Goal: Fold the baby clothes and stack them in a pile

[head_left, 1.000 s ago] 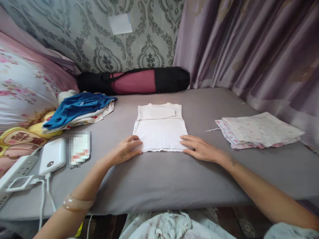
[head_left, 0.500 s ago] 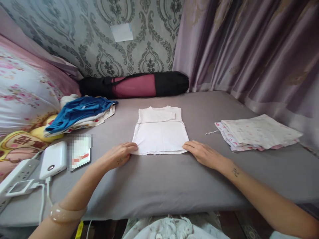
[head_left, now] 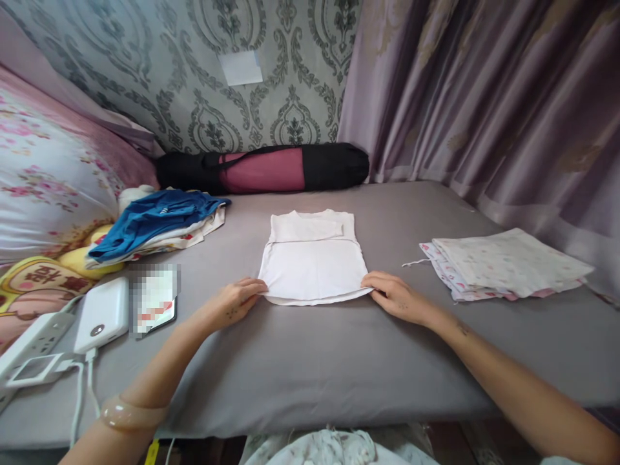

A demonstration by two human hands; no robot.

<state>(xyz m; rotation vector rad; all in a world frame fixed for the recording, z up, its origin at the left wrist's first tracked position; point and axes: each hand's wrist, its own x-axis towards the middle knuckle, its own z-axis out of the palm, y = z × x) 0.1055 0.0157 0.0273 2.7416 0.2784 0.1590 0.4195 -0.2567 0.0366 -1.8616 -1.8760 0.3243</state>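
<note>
A small white long-sleeved shirt (head_left: pixel 314 265) lies in front of me, its sleeves folded across the upper part and its neckline pointing away. My left hand (head_left: pixel 238 298) pinches the near left corner of the hem, fingers closed on the cloth. At the near right corner, my right hand (head_left: pixel 391 294) grips the hem in the same way. The top layer of the hem is lifted slightly between the two hands, and the lower layer shows beneath it.
Folded patterned clothes (head_left: pixel 508 265) lie at the right. A pile with a blue garment (head_left: pixel 159 216) sits at the left, near a phone (head_left: pixel 157 303), a white power bank (head_left: pixel 103 313) and a power strip (head_left: pixel 41 336). A black and red roll bag (head_left: pixel 264 169) rests against the wall.
Both hands have raised the top layer of the hem a little. The right hand has shifted slightly to the right, and the view has tilted a bit.
</note>
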